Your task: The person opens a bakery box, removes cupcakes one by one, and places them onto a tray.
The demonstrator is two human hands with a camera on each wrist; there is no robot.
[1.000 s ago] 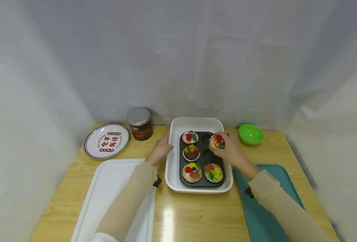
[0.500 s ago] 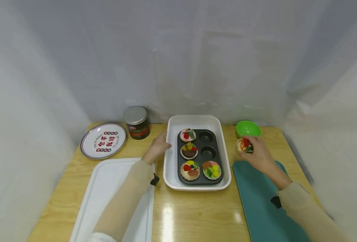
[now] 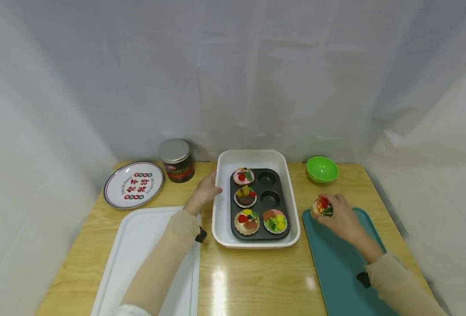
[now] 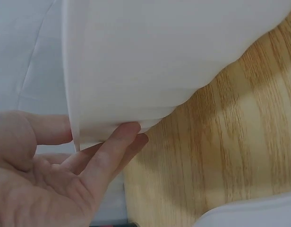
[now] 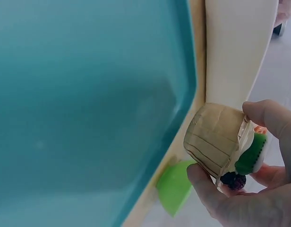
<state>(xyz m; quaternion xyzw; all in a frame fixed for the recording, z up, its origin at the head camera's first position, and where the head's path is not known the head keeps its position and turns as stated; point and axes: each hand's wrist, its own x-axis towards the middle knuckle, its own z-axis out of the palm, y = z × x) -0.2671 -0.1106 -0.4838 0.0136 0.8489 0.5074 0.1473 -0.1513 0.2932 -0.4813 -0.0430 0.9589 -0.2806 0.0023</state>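
Note:
In the head view my right hand (image 3: 342, 220) holds a fruit tart (image 3: 320, 206) above the far end of the teal tray (image 3: 343, 259). Thumb and fingers grip the tart's pale pleated cup (image 5: 214, 135) in the right wrist view, and a green slice and a dark berry show on its top. My left hand (image 3: 204, 193) pinches the left rim of a deep white tub (image 3: 216, 219), with the thumb and fingers on either side of the wall (image 4: 117, 66). Inside the tub lies a dark muffin pan (image 3: 259, 204) with several decorated tarts; two right-hand cups are bare.
A green bowl (image 3: 322, 170) stands beyond the teal tray. At the left are a printed plate (image 3: 114, 188), a coffee tin (image 3: 176, 160) and a flat white tray (image 3: 146, 228). A light curtain (image 3: 233, 79) hangs behind the table.
My right hand has lifted the tart from the pan's right column, carried it right, then drawn it nearer over the teal tray. My left hand has stayed on the tub's rim.

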